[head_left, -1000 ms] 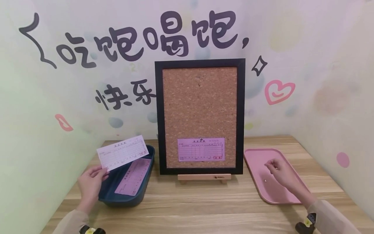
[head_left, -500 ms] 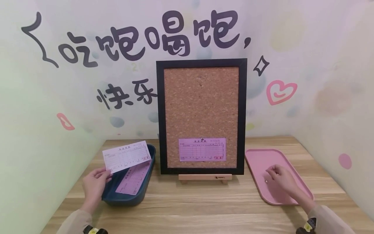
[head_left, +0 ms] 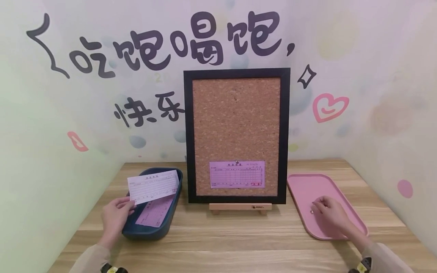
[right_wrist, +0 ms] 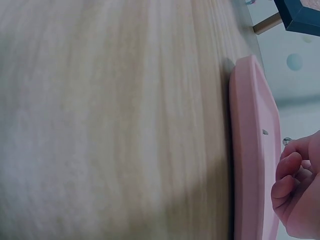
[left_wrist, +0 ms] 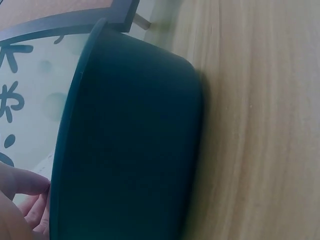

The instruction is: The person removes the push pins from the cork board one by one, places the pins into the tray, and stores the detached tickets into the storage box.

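In the head view, my left hand pinches the lower left corner of a white receipt slip between thumb and fingers, over the blue bin. Another slip, a purple one, lies inside that bin. The bin's outer wall fills the middle of the left wrist view and hides most of the held slip. Above the pink tray, my right hand has its fingers curled, and a small shiny pushpin shows at the fingertips. One more small pin lies on the tray.
A black-framed corkboard stands at the middle back on a wooden easel. Low on it hangs a purple slip, held by a pin at its top edge. Walls with painted lettering enclose the wooden table.
The left hand has brought the white slip rightward and lower over the bin, and the slip now lies more level. The right hand has dropped slightly over the tray, still pinching.
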Demonstrator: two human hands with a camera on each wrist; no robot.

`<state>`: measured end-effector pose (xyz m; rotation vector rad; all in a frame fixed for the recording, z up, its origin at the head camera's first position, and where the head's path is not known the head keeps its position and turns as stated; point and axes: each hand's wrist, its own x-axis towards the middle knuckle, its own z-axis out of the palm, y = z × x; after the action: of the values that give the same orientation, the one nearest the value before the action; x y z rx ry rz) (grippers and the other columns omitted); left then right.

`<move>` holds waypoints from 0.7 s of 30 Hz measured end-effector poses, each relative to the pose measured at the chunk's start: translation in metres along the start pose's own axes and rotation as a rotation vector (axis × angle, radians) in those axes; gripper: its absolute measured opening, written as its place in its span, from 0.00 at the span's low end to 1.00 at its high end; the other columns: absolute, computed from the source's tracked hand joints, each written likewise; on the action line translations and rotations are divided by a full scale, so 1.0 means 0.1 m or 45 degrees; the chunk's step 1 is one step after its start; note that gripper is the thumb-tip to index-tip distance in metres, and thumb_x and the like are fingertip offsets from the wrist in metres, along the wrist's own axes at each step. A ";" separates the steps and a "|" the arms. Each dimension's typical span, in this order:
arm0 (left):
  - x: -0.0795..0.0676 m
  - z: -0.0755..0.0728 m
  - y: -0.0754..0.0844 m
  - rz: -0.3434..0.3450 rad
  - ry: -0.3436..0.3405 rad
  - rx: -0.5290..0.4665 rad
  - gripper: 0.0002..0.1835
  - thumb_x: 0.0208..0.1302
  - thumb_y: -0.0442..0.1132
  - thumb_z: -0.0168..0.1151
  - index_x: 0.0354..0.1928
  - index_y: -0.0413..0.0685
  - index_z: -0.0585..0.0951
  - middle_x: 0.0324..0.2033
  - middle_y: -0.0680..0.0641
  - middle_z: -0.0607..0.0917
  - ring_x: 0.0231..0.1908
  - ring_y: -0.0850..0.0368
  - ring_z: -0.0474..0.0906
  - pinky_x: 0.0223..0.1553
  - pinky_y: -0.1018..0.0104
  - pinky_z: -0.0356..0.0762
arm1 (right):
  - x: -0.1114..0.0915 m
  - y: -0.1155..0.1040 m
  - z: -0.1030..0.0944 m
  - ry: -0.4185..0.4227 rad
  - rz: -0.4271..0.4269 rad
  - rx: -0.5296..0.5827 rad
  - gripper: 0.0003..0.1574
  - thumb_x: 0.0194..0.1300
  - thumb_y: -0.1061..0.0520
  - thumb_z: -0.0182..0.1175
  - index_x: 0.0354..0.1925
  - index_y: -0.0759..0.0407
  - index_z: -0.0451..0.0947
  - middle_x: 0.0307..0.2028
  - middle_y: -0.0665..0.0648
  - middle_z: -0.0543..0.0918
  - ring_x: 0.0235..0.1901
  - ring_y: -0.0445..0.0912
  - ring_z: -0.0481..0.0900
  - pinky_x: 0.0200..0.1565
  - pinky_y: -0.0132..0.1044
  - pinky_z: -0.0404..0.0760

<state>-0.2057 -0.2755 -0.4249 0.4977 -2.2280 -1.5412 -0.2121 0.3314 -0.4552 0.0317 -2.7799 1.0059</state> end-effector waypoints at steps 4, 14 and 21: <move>-0.06 -0.01 0.11 0.023 -0.036 0.073 0.15 0.56 0.29 0.58 0.43 0.22 0.74 0.28 0.34 0.83 0.20 0.64 0.79 0.23 0.73 0.79 | -0.01 0.02 0.00 0.005 0.005 -0.010 0.11 0.65 0.59 0.52 0.32 0.67 0.73 0.22 0.53 0.73 0.21 0.36 0.64 0.24 0.30 0.65; 0.40 -0.06 -0.62 0.132 0.003 0.050 0.18 0.54 0.33 0.62 0.42 0.23 0.75 0.19 0.51 0.84 0.19 0.66 0.80 0.21 0.73 0.78 | -0.01 0.05 -0.02 -0.002 0.003 -0.018 0.10 0.65 0.60 0.51 0.31 0.67 0.73 0.21 0.53 0.73 0.21 0.37 0.65 0.23 0.29 0.65; 0.31 -0.08 -0.48 0.087 0.000 0.072 0.17 0.53 0.33 0.63 0.42 0.26 0.77 0.21 0.48 0.84 0.18 0.66 0.79 0.18 0.71 0.78 | -0.02 0.06 -0.01 -0.051 0.049 -0.001 0.11 0.65 0.60 0.51 0.32 0.68 0.73 0.22 0.53 0.73 0.22 0.37 0.65 0.23 0.29 0.66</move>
<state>-0.2251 -0.3130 -0.4646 0.4328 -2.2697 -1.4482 -0.2103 0.3369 -0.4585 -0.0019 -2.8274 1.0243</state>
